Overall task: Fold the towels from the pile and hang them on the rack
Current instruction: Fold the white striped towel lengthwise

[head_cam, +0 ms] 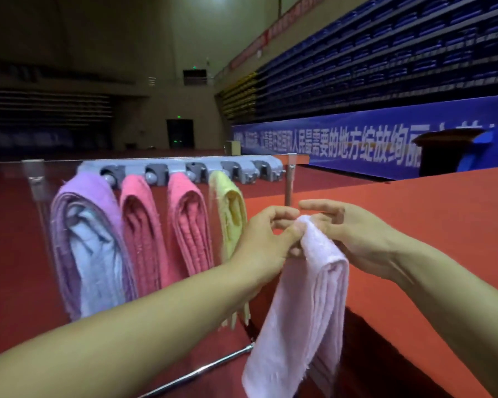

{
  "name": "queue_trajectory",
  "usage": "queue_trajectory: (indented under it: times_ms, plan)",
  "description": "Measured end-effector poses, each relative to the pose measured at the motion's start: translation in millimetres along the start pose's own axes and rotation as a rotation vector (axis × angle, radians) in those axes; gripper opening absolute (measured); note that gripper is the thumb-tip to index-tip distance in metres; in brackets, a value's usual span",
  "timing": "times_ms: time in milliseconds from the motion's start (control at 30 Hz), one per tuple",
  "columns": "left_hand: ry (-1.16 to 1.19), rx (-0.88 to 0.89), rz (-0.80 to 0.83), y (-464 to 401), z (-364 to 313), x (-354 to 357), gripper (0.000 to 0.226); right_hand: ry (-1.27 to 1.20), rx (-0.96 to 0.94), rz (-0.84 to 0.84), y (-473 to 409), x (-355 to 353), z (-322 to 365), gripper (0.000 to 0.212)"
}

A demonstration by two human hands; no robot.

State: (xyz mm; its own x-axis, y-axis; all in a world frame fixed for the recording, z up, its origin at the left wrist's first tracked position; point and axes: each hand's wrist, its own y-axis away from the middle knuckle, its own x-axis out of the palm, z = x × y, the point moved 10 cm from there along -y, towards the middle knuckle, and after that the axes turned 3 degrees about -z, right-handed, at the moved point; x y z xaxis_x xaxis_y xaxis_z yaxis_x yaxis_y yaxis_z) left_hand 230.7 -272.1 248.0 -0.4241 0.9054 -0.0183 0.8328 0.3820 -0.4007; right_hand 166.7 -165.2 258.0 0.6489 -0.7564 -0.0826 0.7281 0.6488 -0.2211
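Both hands (299, 234) pinch a folded, pale pink towel (305, 317) hanging doubled over.

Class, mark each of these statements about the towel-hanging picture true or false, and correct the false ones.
1. Four towels already hang from the rack. True.
2. The towel being held is yellow. False: the held towel is pale pink; the yellow towel hangs on the rack.
3. Both the left hand and right hand pinch the held towel's top. True.
4. The purple towel hangs nearest the hands. False: it hangs farthest left.
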Motion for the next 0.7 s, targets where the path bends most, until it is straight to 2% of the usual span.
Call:
queue_trajectory:
  times_ms: [100, 200, 367, 467, 567, 700]
  plan:
    - [-0.210, 0.022, -0.050, 2, -4, -29, 0.019, -0.062, -0.016, 0.072, -9, 24, -7, 0.042]
    - [-0.249, 0.025, -0.037, 0, -12, -46, 0.023, -0.063, -0.054, 0.147, -18, 41, -2, 0.052]
    - [-0.433, 0.041, 0.023, -18, -31, -57, 0.025, 0.076, -0.102, 0.202, -45, 52, 23, 0.036]
    - [-0.474, 0.071, -0.037, -36, -52, -69, 0.023, 0.202, -0.111, 0.222, -66, 56, 47, 0.036]
    - [-0.494, 0.096, -0.081, -51, -77, -82, 0.020, 0.216, -0.110, 0.258, -88, 61, 72, 0.035]
    - [-0.564, 0.069, -0.026, -64, -98, -102, 0.022, 0.248, -0.082, 0.353, -111, 77, 83, 0.032]
